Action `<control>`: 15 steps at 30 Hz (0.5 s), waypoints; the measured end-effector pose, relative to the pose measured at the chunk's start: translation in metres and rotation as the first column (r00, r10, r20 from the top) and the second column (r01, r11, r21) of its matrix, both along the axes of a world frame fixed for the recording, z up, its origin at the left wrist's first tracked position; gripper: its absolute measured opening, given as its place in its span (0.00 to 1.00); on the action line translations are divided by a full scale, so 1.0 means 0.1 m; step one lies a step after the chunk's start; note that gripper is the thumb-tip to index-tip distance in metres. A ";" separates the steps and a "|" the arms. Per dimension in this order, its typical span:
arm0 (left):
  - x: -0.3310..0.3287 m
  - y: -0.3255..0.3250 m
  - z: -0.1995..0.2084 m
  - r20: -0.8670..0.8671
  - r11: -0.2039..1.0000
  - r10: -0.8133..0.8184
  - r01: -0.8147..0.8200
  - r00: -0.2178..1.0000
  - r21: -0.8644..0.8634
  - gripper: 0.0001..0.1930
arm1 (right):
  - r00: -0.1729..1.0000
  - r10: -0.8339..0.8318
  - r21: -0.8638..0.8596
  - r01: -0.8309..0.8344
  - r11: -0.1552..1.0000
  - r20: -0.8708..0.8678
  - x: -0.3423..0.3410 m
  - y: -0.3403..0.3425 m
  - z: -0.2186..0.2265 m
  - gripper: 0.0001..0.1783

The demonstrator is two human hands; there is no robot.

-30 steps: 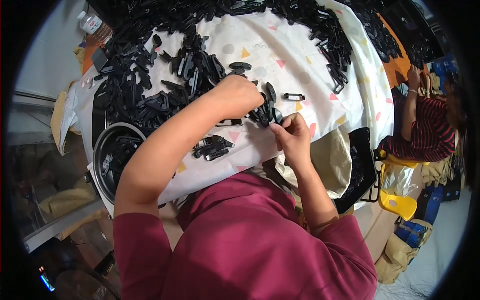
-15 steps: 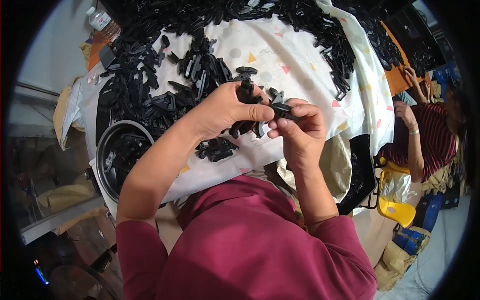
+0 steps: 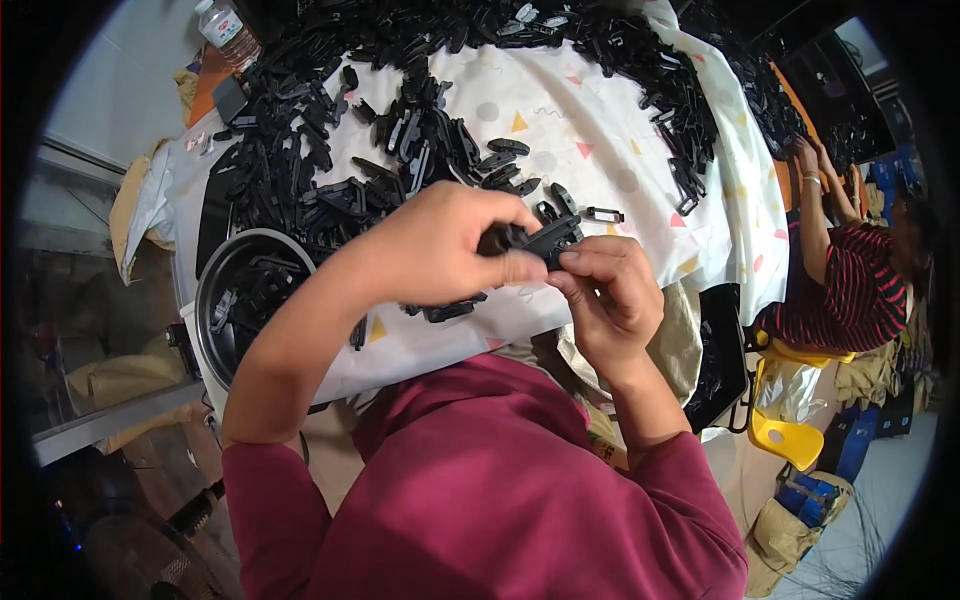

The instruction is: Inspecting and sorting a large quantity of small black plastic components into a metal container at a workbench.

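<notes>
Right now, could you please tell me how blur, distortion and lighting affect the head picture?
In the head view, the fisheye leaves a black rim and curves edges near it; the left fingers look slightly blurred; the held part is dark, with little detail; the cloth is bright; the pan looks dim inside.

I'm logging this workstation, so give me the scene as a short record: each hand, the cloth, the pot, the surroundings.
Left hand: closed around black pieces
Right hand: thumb and fingers pinching a black part
Cloth: white with coloured shapes; heaps of loose parts at left and along the far side
Pot: round, beside the left forearm, holding dark parts
Surroundings: bottle at far left; person in striped top at right
</notes>
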State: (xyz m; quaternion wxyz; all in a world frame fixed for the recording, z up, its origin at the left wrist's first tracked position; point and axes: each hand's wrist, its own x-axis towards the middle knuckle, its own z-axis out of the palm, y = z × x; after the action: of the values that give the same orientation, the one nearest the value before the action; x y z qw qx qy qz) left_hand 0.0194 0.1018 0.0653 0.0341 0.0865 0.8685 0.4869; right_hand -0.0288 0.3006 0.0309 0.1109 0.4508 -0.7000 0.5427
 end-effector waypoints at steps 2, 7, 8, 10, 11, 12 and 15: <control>0.08 0.11 -0.02 -0.222 0.989 0.033 -0.064 0.975 -0.131 0.19 | 0.999 -0.002 0.010 0.002 1.000 0.036 0.02 0.01 -0.09 0.15; 0.36 0.12 -0.23 -0.301 0.981 0.086 -0.133 0.950 -0.141 0.15 | 0.975 0.094 0.190 -0.134 0.973 0.203 0.11 -0.01 -0.08 0.23; 0.43 0.11 -0.23 -0.248 0.988 0.075 -0.106 0.966 -0.112 0.15 | 0.979 0.119 0.180 -0.148 0.972 0.162 0.15 0.00 -0.10 0.23; 0.65 0.06 -0.28 -0.184 0.992 0.059 -0.079 0.981 -0.100 0.17 | 0.963 0.226 0.179 -0.251 0.951 0.148 0.21 0.00 -0.14 0.24; 0.78 0.05 -0.24 -0.070 0.994 0.067 -0.073 0.995 -0.077 0.19 | 0.937 0.304 0.184 -0.334 0.924 0.174 0.21 -0.01 -0.18 0.25; 0.94 0.03 -0.21 -0.089 0.981 0.143 -0.153 0.986 -0.118 0.19 | 0.931 0.206 0.201 -0.273 0.941 0.301 0.24 -0.05 -0.18 0.27; 1.53 -0.25 -0.22 -0.386 0.669 0.394 -0.548 0.834 -0.502 0.19 | 0.986 -0.148 0.514 0.088 0.853 0.077 -0.02 -0.01 -0.47 0.22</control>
State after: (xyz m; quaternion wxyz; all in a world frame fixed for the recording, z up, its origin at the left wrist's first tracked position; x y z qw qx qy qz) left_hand 0.1728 0.0772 0.0434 -0.1760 -0.0985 0.9651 0.1672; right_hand -0.0310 0.2996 -0.0162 -0.0187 0.3885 -0.8499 0.3556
